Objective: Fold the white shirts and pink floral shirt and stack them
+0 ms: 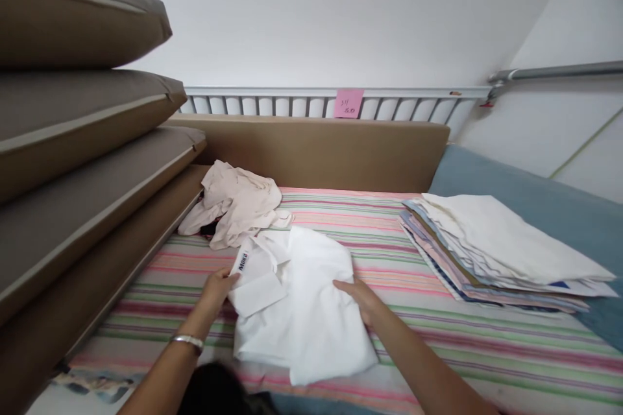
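Observation:
A white shirt [321, 311] lies partly folded on the striped bedspread in front of me. Its collar end, at the upper left, bears dark letters that look like "MOKA". My left hand [220, 286], a silver bracelet on its wrist, pinches the shirt's left edge just below the lettering. On the opposite edge, my right hand [361, 298] grips the cloth between thumb and fingers; some of those fingers are hidden. Just behind the shirt sits a crumpled pale pink garment [246, 198], with something dark showing under it.
To the right, a stack of folded clothes [506, 240] with white on top rests on the striped bedspread [418, 356]. Several thick brown cushions [87, 110] rise at the left. A brown padded board [316, 149] and a white radiator with a pink note [348, 104] stand behind.

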`<state>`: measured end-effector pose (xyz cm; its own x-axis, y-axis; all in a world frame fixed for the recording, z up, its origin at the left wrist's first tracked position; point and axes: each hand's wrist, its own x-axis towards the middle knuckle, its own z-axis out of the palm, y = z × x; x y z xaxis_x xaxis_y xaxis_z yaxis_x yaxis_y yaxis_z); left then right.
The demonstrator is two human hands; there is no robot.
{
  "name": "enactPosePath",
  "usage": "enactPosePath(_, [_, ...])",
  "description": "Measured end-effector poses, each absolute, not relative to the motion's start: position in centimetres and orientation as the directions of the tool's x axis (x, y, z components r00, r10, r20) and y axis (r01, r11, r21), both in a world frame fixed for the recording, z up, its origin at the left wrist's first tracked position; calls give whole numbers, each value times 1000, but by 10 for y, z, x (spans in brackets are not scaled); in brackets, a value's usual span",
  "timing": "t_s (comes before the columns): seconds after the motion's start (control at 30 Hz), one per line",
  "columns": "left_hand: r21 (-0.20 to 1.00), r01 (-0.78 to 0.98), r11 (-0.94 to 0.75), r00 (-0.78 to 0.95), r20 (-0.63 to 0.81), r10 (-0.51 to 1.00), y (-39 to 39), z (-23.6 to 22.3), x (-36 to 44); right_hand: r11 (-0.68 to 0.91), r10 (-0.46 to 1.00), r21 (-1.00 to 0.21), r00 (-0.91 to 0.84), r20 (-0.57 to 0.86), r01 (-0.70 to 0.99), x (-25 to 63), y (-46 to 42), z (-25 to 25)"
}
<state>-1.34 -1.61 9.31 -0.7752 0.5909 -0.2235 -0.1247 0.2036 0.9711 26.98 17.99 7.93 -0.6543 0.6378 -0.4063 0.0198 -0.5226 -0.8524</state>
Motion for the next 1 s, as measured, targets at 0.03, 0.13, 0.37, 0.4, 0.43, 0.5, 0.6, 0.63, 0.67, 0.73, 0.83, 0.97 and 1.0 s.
enactPosePath(0.03, [969, -116, 217, -791, -222, 570, -28, 97, -27, -524, 629, -852, -668, -397, 13, 252, 172, 77])
enactPosePath(0.13, [957, -112, 269, -831, -239, 502, -66, 101, -60, -508, 610, -861, -696, -379, 24, 206, 149, 71])
enactPosePath(0.37, [910, -217, 354, -837, -359, 412, -107, 76, -66, 98, 793, -903, -581, -183, 418, 181, 141, 83])
enactPosePath(0.4, [909, -229, 347, -838, -366, 405, -107, 73, -64, 213, 822, -833, -554, -129, 510, 185, 144, 87])
enactPosePath(0.43, [913, -232, 335, -843, -361, 398, -106, 71, -62, 292, 839, -767, -539, -82, 571, 191, 148, 91])
enactPosePath(0.5, [927, -224, 301, -851, -336, 403, -103, 71, -58, 365, 847, -712, -531, -13, 600, 207, 156, 100])
enactPosePath(0.6, [928, -253, 274, -837, -353, 419, -100, 76, -49, 382, 848, -730, -529, 33, 567, 241, 171, 113])
enactPosePath(0.63, [920, -272, 282, -829, -372, 416, -100, 78, -45, 376, 856, -731, -515, 40, 569, 254, 177, 115])
enactPosePath(0.67, [912, -288, 291, -827, -390, 405, -99, 79, -40, 367, 869, -727, -493, 45, 580, 268, 184, 116])
enactPosePath(0.73, [900, -322, 293, -833, -416, 364, -98, 80, -32, 342, 899, -706, -435, 52, 621, 295, 199, 115])
enactPosePath(0.83, [889, -386, 247, -836, -450, 314, -98, 79, -24, 288, 940, -658, -338, 53, 696, 330, 217, 107])
enactPosePath(0.97, [876, -420, 235, -799, -480, 361, -109, 76, -17, 202, 960, -716, -281, 8, 668, 358, 233, 95])
enactPosePath(1.0, [878, -396, 270, -801, -474, 367, -113, 75, -16, 153, 959, -768, -282, -37, 622, 362, 235, 93])
